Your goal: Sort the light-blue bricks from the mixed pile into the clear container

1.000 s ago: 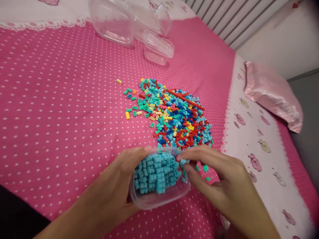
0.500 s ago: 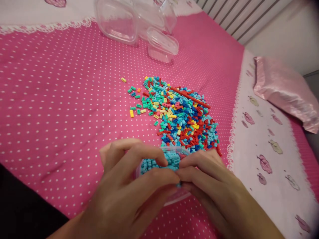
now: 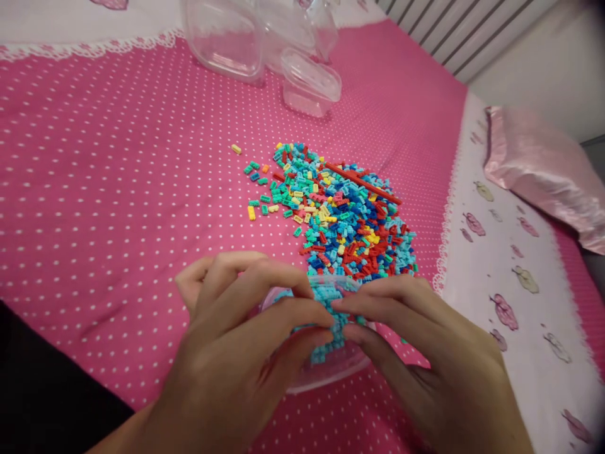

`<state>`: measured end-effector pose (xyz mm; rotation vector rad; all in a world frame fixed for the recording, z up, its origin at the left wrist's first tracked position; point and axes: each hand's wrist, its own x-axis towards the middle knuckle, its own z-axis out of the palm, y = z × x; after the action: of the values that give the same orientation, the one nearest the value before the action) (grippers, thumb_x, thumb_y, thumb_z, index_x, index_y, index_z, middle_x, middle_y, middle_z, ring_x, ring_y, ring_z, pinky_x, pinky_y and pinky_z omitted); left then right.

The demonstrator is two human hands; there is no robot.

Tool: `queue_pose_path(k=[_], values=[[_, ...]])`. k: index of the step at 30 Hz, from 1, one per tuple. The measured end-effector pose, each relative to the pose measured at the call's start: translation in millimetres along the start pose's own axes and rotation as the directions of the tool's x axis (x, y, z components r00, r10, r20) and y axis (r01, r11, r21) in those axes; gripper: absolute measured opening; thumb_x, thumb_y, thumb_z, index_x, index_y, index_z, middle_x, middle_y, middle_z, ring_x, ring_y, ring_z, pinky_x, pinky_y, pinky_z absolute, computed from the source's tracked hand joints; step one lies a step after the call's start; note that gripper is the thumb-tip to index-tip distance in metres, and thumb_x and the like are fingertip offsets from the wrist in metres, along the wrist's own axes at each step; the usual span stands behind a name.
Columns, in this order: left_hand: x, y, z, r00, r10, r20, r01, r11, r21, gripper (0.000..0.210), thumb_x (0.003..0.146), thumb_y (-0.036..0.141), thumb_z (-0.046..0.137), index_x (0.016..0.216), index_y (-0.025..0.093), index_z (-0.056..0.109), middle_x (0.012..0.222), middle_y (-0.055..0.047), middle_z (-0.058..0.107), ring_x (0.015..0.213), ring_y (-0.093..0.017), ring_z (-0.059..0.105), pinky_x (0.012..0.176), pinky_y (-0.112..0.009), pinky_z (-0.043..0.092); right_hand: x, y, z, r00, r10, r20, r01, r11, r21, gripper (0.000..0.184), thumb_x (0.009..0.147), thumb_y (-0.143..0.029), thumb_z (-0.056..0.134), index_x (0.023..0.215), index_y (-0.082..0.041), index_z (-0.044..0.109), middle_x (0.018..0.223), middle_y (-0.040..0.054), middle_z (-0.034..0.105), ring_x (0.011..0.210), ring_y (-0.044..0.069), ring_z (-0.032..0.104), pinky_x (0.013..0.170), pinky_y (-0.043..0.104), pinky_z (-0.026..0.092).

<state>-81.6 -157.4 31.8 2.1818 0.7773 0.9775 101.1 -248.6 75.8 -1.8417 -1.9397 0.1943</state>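
Note:
A clear plastic bowl (image 3: 307, 383) sits below my hands on the pink dotted bedspread, with light blue toy bricks (image 3: 326, 356) in and over it. My left hand (image 3: 246, 328) reaches over the bowl's left side, thumb and index finger pinched on some of these bricks. From the right comes my right hand (image 3: 416, 334). Its thumb and index tips are a little apart, with the edge of the light blue bricks between them. The hands hide part of the bowl, and whether the bricks are joined cannot be made out.
Beyond the bowl lies a pile of mixed coloured bricks (image 3: 350, 221), topped by a long red stick (image 3: 363, 181). Loose bricks, among them a yellow one (image 3: 251, 213), lie left of it. Clear containers (image 3: 309, 94) stand farther back. A pink pillow (image 3: 543, 170) lies at right.
My right thumb and fingers have spread apart from a tight pinch. My left fingertips have drawn slightly left and up, and more light blue bricks show between the hands.

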Motion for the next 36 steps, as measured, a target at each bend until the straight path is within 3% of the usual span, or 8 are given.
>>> queue_pose_path(k=[4, 8, 12, 16, 22, 36], values=[[-0.4, 4.1, 6.5, 0.997, -0.064, -0.040, 0.064, 0.998, -0.013, 0.007, 0.094, 0.031, 0.069, 0.088, 0.035, 0.071, 0.095, 0.011, 0.068, 0.093, -0.014, 0.059, 0.084, -0.035, 0.035, -1.2, -4.3, -0.8, 0.999, 0.039, -0.004, -0.039, 0.995, 0.097, 0.012, 0.092, -0.018, 0.071, 0.098, -0.027, 0.066, 0.095, -0.0074, 0.075, 0.088, 0.009, 0.070, 0.080, 0.019, 0.052], [-3.7, 3.3, 8.7, 0.997, -0.081, -0.019, 0.080, 0.996, -0.045, 0.005, 0.095, 0.038, 0.068, 0.092, 0.035, 0.071, 0.098, 0.009, 0.068, 0.096, -0.016, 0.059, 0.088, -0.035, 0.034, -3.6, -4.1, -4.3, 0.998, 0.060, 0.022, -0.062, 0.993, 0.105, 0.015, 0.091, -0.013, 0.069, 0.095, -0.028, 0.066, 0.090, -0.0088, 0.075, 0.082, 0.009, 0.070, 0.076, 0.020, 0.053], [-4.9, -9.0, -0.2, 0.984, 0.092, 0.151, -0.087, 0.995, -0.041, 0.018, 0.102, 0.042, 0.055, 0.112, 0.034, 0.068, 0.117, 0.003, 0.067, 0.110, -0.021, 0.057, 0.097, -0.039, 0.033, -10.5, 3.6, -6.2, 0.980, 0.084, 0.179, -0.077, 0.996, -0.046, 0.015, 0.094, -0.015, 0.063, 0.094, -0.029, 0.067, 0.087, -0.0059, 0.074, 0.076, 0.015, 0.068, 0.068, 0.027, 0.051], [-5.1, -20.1, -4.0, 0.947, 0.195, 0.257, -0.191, 0.981, -0.038, 0.026, 0.105, 0.041, 0.047, 0.121, 0.031, 0.065, 0.129, 0.000, 0.065, 0.121, -0.023, 0.054, 0.104, -0.040, 0.029, -16.9, 8.5, 0.2, 0.969, 0.077, 0.233, -0.043, 0.988, -0.146, 0.016, 0.096, -0.017, 0.060, 0.088, -0.028, 0.068, 0.082, -0.0035, 0.071, 0.072, 0.018, 0.065, 0.066, 0.030, 0.047], [-5.3, -22.3, 1.8, 0.919, 0.233, 0.319, -0.215, 0.972, -0.091, 0.035, 0.106, 0.047, 0.044, 0.125, 0.026, 0.064, 0.138, -0.003, 0.063, 0.132, -0.022, 0.050, 0.111, -0.038, 0.026, -18.7, 1.0, 13.6, 0.985, 0.121, 0.120, -0.100, 0.980, -0.170, 0.025, 0.096, -0.015, 0.052, 0.077, -0.024, 0.065, 0.068, -0.0016, 0.065, 0.063, 0.020, 0.060, 0.062, 0.032, 0.038], [-4.3, -22.2, 2.1, 0.922, 0.238, 0.306, -0.235, 0.971, -0.048, 0.031, 0.104, 0.047, 0.047, 0.111, 0.026, 0.070, 0.135, -0.002, 0.065, 0.128, -0.024, 0.050, 0.110, -0.040, 0.027, -5.0, -4.0, 21.0, 0.985, 0.157, 0.077, -0.138, 0.966, -0.217, 0.021, 0.091, -0.014, 0.054, 0.073, -0.023, 0.059, 0.060, -0.0049, 0.062, 0.055, 0.017, 0.059, 0.055, 0.031, 0.035]])
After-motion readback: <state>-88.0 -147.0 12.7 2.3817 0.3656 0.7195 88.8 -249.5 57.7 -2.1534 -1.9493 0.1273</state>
